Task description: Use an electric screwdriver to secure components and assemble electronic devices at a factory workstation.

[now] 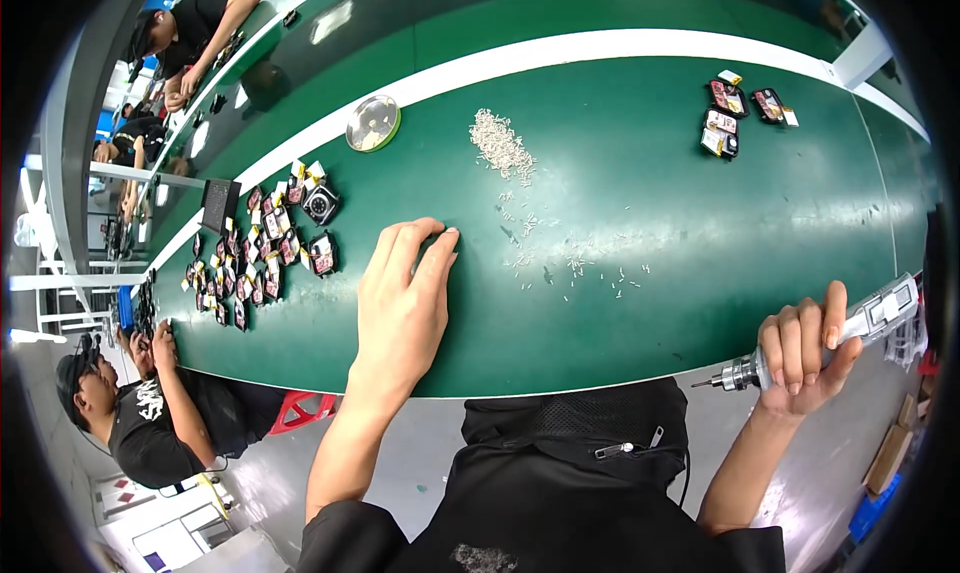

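My left hand (pixel 403 288) is above the near middle of the green table (pixel 650 193), its fingers bent and the tips of thumb and forefinger close together. A small dark spot shows at those tips, too small to name. At the table's near right edge, my right hand (pixel 805 353) is wrapped round an electric screwdriver (pixel 875 313) with a grey and clear body. Its bit points left. Beyond my left hand lies a heap of small pale pins or screws (pixel 500 145), with loose ones (pixel 578 265) scattered nearer me.
Several small black-cased units (pixel 265 243) with yellow and white tags crowd the left of the table. More such units (pixel 722 123) lie at the far right. A round clear dish (pixel 374 125) stands at the far left. A co-worker (pixel 165 413) sits at the left edge.
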{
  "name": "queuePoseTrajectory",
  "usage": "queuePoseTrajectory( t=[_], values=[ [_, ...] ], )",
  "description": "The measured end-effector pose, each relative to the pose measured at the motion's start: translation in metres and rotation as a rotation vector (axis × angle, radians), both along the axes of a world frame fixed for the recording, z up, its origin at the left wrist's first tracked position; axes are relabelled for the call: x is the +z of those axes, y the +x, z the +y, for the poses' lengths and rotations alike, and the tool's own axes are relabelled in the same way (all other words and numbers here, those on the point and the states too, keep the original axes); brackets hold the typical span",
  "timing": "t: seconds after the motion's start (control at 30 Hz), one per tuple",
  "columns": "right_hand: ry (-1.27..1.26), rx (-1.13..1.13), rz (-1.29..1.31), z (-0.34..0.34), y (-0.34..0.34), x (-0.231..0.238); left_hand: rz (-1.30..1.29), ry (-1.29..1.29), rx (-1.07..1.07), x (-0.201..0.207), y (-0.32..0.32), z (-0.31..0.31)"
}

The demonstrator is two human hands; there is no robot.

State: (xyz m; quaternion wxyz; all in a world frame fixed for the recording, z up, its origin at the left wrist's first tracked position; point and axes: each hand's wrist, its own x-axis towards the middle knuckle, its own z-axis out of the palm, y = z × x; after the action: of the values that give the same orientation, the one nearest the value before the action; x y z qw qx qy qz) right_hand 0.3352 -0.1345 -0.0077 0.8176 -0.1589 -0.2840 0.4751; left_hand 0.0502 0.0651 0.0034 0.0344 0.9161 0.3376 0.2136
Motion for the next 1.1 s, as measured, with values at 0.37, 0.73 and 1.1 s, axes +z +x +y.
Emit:
queuePoseTrajectory(
  t=[0.37, 0.73, 1.1],
  values=[
    [-0.048, -0.09, 0.065, -0.031, 0.011, -0.002, 0.154, 0.155, -0.266, -0.003, 0.004, 0.022],
    [0.048, 0.045, 0.101, -0.008, 0.003, 0.0, -0.422, -0.417, -0.409, 0.006, 0.079, -0.073],
    [0.099, -0.273, 0.235, 0.004, -0.019, 0.038, -0.941, -1.77, -0.468, -0.012, 0.109, -0.11]
  ],
)
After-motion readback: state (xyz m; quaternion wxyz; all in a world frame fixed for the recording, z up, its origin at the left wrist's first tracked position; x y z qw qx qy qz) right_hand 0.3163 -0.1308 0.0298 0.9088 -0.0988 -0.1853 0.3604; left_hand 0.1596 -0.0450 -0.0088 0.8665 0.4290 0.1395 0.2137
